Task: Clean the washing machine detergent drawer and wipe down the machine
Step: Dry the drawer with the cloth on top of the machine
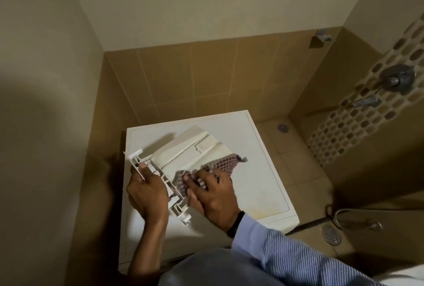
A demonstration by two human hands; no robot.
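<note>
Pinkish cloth [221, 164]: knobbly weave, bunched under the right hand, one corner sticking out past the fingers towards the far right.
Right hand [211, 191]: fingers curled down over the cloth, pressing it against the near part of the drawer.
Left hand [146, 194]: closed round the front panel of the drawer, with the thumb lying on the ribbed inner side of that panel.
Drawer [190, 148]: cream plastic, held tilted between the two hands above the washing machine, a smooth broad face turned up. Its front panel points to the person and its far end reaches out over the machine's top. Whether that end touches the top cannot be told.
Washing machine [263, 171]: white, seen from above. It stands in the corner against the left wall, and its flat top shows yellowish stains near the front right edge.
Sleeve [286, 251]: blue with fine stripes, on the right arm, with a dark band at the wrist.
Wall tiles [183, 79]: tan, behind the machine, with plain paint above them.
Tap [398, 78]: metal, on a strip of mosaic on the right wall.
Floor drain [330, 234]: round metal grate on the tiled floor to the right of the machine, with a metal hose [348, 216] curving just beside it.
</note>
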